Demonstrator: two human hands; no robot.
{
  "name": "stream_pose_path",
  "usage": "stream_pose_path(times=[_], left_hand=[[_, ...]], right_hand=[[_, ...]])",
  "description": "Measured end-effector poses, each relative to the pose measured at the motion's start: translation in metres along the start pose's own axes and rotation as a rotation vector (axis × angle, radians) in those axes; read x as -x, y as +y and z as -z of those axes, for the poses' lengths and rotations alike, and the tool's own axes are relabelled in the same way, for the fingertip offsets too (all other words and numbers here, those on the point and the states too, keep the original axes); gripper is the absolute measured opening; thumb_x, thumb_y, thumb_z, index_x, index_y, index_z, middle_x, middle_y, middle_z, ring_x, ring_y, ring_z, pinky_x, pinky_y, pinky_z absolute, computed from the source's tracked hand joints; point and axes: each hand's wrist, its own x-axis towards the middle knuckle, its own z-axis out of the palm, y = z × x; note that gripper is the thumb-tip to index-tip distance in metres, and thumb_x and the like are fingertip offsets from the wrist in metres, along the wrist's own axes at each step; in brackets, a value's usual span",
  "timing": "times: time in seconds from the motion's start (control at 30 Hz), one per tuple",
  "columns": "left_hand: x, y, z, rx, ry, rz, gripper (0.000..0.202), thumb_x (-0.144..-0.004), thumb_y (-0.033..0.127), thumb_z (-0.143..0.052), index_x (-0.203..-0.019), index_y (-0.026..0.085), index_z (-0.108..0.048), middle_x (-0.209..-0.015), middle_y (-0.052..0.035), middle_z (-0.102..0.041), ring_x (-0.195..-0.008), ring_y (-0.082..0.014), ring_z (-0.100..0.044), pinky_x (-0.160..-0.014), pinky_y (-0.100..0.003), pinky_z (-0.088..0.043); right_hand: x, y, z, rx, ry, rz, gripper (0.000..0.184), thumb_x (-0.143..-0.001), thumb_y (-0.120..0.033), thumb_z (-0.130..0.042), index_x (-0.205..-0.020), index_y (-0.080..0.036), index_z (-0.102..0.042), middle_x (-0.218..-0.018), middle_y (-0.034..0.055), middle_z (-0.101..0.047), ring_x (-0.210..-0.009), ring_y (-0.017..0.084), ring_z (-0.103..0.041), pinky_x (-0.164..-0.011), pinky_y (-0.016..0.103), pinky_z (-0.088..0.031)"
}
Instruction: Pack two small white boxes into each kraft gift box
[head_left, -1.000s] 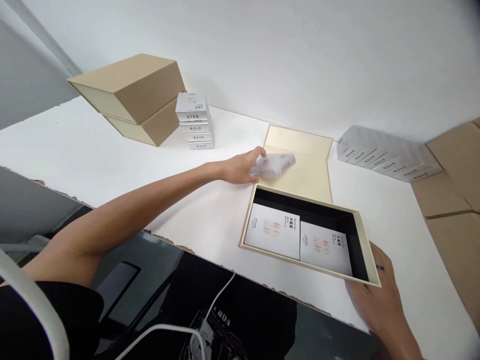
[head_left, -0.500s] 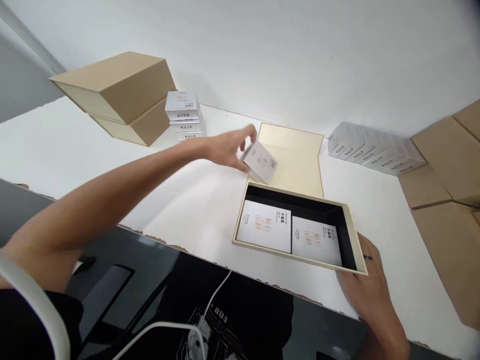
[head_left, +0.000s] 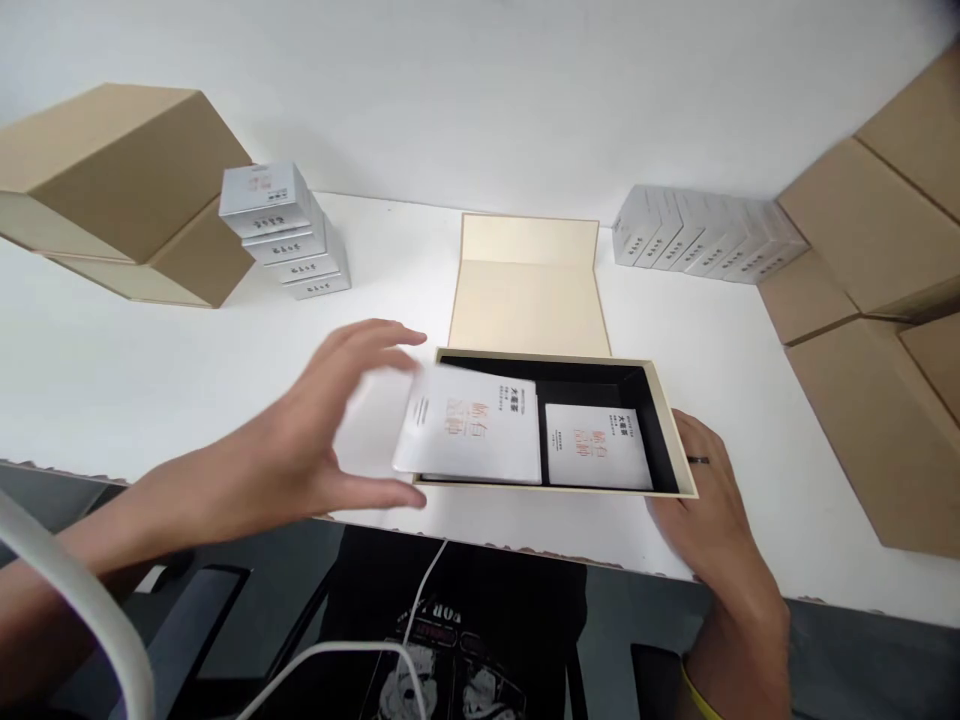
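While the right hand point(head_left: 705, 500) lies against the right end of the open box point(head_left: 670, 430), clasping or not I can't tell, the left hand point(head_left: 307, 430) spreads its loosened grip around a white carton point(head_left: 474, 425) slanting over the box's left end; a second carton point(head_left: 598, 447) lies inside, toward the right.

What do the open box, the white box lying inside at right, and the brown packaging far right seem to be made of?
Open box: probably rigid paperboard, matte cream rim, black inside; walls look stiff.
White box: likely thin printed card, smooth; its edges are crisp.
Brown packaging: seemingly plain cardboard, matte; flat panels meet at straight seams.
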Motion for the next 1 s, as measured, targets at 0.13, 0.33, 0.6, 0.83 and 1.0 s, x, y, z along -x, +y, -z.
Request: stream_pose_path(times=[0.13,0.33,0.6,0.83,1.0], left_hand=[[0.0,0.001,-0.007,0.014,-0.174,-0.004,0.088,-0.087,0.059,-0.077,-0.16,0.044,-0.029,-0.164,-0.0082,-0.044,-0.154,-0.0353,-0.037,-0.118,-0.058,-0.045],[-0.005,-0.006,0.015,-0.012,-0.191,-0.023,0.064,-0.084,0.053,-0.079,-0.143,0.046,-0.056,-0.156,0.0013,-0.056,-0.131,-0.0334,-0.06,-0.097,-0.051,-0.059],[-0.039,0.016,-0.004,0.047,-0.228,-0.164,0.024,-0.099,0.036,-0.067,-0.123,0.037,-0.064,-0.153,-0.0034,-0.061,-0.118,-0.0255,-0.069,-0.09,-0.045,-0.062],[-0.113,0.065,-0.063,-0.01,-0.456,-0.338,0.022,-0.105,0.037,-0.063,-0.112,0.016,-0.07,-0.147,-0.0205,-0.063,-0.13,-0.0335,-0.066,-0.113,-0.05,-0.051],[-0.106,0.059,-0.048,0.065,-0.317,-0.284,0.021,-0.109,0.031,-0.054,-0.122,0.021,-0.067,-0.152,-0.0113,-0.062,-0.145,-0.0266,-0.056,-0.122,-0.045,-0.047]], right_hand=[[0.0,0.001,0.0,0.01,0.0,0.011,0.052,-0.098,-0.032,-0.048,-0.149,-0.022,-0.05,-0.148,0.0131,-0.056,-0.138,0.034,-0.051,-0.112,0.06,-0.047],[-0.001,0.002,-0.001,0.01,0.002,0.023,0.057,-0.091,-0.022,-0.047,-0.148,-0.02,-0.05,-0.149,0.0137,-0.055,-0.139,0.034,-0.05,-0.115,0.063,-0.044],[0.0,0.002,-0.002,0.006,-0.009,0.022,0.06,-0.089,-0.02,-0.048,-0.148,-0.02,-0.049,-0.15,0.0129,-0.054,-0.14,0.034,-0.049,-0.116,0.062,-0.044],[-0.002,-0.002,0.001,-0.011,0.003,0.009,0.05,-0.095,-0.02,-0.048,-0.145,-0.021,-0.052,-0.148,0.0125,-0.055,-0.139,0.032,-0.049,-0.113,0.06,-0.047],[-0.003,-0.005,0.001,-0.027,0.001,0.007,0.048,-0.097,-0.02,-0.048,-0.145,-0.023,-0.052,-0.148,0.0118,-0.055,-0.14,0.032,-0.049,-0.114,0.06,-0.046]])
